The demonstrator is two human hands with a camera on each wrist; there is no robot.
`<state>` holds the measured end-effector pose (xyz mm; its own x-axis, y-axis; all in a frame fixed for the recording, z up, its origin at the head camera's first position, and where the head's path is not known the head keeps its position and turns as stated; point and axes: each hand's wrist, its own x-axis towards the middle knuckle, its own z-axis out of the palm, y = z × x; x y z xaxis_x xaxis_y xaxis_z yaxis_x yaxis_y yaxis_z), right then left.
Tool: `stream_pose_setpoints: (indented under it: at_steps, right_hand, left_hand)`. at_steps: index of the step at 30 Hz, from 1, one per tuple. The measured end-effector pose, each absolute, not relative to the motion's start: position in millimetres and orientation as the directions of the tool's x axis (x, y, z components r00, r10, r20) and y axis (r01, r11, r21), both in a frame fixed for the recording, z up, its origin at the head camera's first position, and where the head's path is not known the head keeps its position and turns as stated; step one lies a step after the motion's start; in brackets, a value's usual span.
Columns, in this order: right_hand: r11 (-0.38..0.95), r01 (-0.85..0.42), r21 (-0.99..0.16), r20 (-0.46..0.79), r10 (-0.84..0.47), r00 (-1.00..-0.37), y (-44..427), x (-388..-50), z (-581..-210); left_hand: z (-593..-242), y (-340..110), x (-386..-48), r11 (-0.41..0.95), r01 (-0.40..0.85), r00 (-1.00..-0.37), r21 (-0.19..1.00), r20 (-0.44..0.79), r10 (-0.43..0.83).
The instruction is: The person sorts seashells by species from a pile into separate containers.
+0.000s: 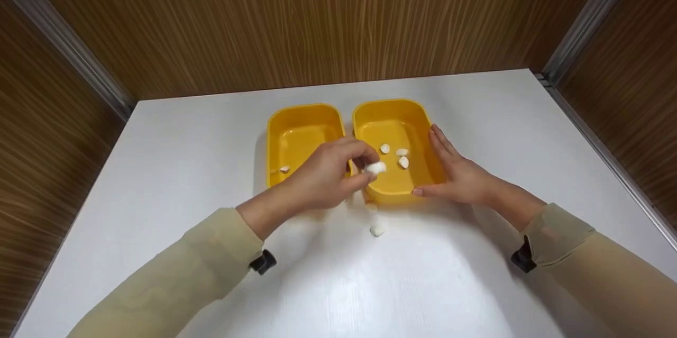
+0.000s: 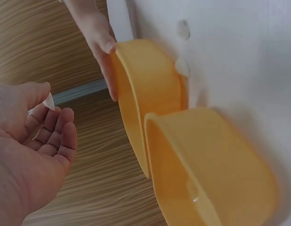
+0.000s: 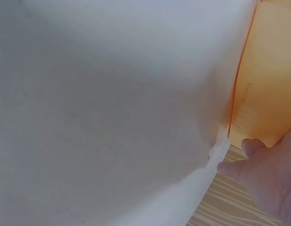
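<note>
My left hand point(image 1: 336, 173) pinches a small white rounded piece point(image 1: 376, 167) between thumb and fingertips, above the near left edge of the right yellow box point(image 1: 394, 198). In the left wrist view, a pale tip of that piece point(image 2: 49, 101) shows at the thumb. Several similar white pieces point(image 1: 403, 162) lie inside this box. My right hand point(image 1: 468, 179) rests against the box's right side with its fingers extended, the thumb at the near rim. Close beside it stands the left yellow box point(image 1: 304, 109), with a white piece point(image 1: 284, 169) visible inside; my left hand and forearm hide part of it.
Both boxes stand on a white table point(image 1: 211, 142). On the table in front of them lies a white piece point(image 1: 377, 231), with another pale piece point(image 2: 182, 67) by the boxes' near side. Wood-grain panels point(image 1: 317, 20) enclose the back and sides.
</note>
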<state>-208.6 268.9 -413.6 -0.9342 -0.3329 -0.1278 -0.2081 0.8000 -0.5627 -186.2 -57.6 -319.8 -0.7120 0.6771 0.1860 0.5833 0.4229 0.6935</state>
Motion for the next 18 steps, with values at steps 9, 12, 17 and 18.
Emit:
stream_pose_setpoints:
  at_steps: [9, 12, 17, 18]
  right_hand:
    - [0.8, -0.199, -0.566, -0.132, -0.327, -0.936, 269.9, -206.9, -412.5]
    - [0.794, -0.209, -0.571, -0.122, -0.334, -0.935, 270.2, -207.0, -413.0]
    - [0.794, -0.207, -0.572, -0.13, -0.337, -0.932, 269.5, -208.3, -414.0]
    - [0.795, -0.204, -0.572, -0.133, -0.335, -0.933, 269.5, -208.5, -414.3]
  left_hand:
    - [-318.8, -28.9, -225.1, 0.497, 0.493, -0.78, 0.714, 0.11, 0.616]
    - [-325.2, -19.5, -237.4, 0.511, 0.47, -0.793, 0.72, 0.091, 0.602]
    - [-339.6, -7.1, -253.6, 0.525, 0.415, -0.813, 0.743, 0.044, 0.58]
    - [-342.6, -4.8, -256.4, 0.526, 0.405, -0.815, 0.748, 0.035, 0.578]
